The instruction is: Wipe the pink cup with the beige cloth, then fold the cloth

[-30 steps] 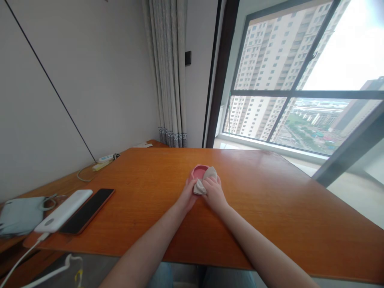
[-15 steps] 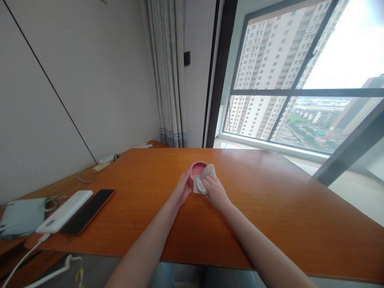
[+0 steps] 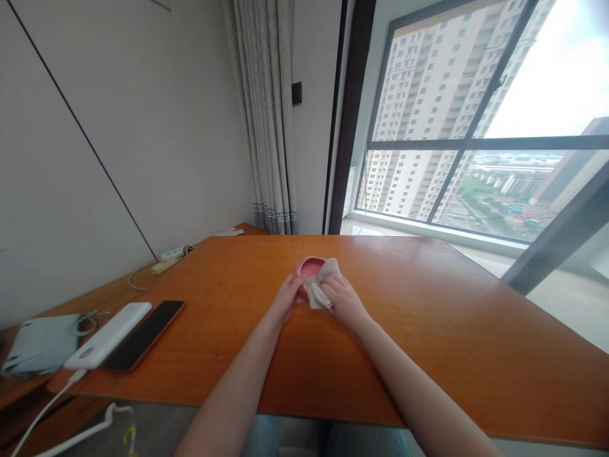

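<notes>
The left hand point(image 3: 287, 299) is gripping the near-left rim of a small pink bowl point(image 3: 307, 269) that is sitting near the middle of the wooden table point(image 3: 428, 330), tipped a little toward the person, while the right hand point(image 3: 343, 301) is pinching a beige cloth point(image 3: 320, 284) and pressing it against the bowl's near side and opening. The main risk, as I judge it, is that the bowl is resting on only part of its base while it is being tilted; a hard push from the cloth could be enough to slip it out of the left fingers and send it skidding or rolling across the smooth tabletop. The cloth is also bunching up, so it could be sliding over the surface without really wiping it. The phone point(image 3: 143, 335) and the white power bank point(image 3: 109, 334) are lying well apart on the left, so they are hardly in danger. Compared with a second ago, the bowl is tilting more toward the person, the left hand is sitting lower on its side, and the cloth is covering less of the rim.
</notes>
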Action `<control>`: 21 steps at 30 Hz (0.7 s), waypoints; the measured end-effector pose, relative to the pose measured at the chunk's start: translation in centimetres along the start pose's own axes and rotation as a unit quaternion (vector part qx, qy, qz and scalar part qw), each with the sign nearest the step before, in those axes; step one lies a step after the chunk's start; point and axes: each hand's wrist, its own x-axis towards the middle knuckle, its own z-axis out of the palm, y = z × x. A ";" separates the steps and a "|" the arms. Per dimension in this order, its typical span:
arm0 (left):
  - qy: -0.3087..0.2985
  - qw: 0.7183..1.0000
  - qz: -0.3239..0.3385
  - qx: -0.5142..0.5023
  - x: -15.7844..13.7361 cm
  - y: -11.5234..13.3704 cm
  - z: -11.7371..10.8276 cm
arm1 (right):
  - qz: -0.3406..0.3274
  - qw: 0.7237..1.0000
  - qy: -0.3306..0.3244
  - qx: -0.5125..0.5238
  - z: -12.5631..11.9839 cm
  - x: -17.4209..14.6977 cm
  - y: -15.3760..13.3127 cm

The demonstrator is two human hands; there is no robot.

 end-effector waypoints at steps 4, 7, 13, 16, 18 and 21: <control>-0.001 0.999 0.016 -0.035 -0.3 -0.5 0.4 | 0.042 0.999 0.014 -0.020 0.4 -0.5 -0.4; -0.045 0.992 0.031 -0.116 -1.0 -1.5 1.9 | 0.069 0.996 0.042 -0.047 0.7 -0.9 -0.7; -0.030 0.991 0.034 -0.128 -1.1 -1.9 2.5 | 0.073 0.997 0.029 -0.024 1.0 -0.9 -0.4; -0.011 0.995 0.054 -0.086 -0.3 -1.1 1.2 | 0.038 0.999 -0.002 0.009 0.6 -0.5 -0.1; -0.007 0.997 0.070 -0.039 0.3 -0.4 0.0 | 0.007 1.000 -0.020 0.016 0.3 -0.3 0.0; 0.022 0.994 0.103 0.037 1.0 0.5 -1.5 | -0.014 0.999 -0.027 -0.010 0.5 -0.2 -0.5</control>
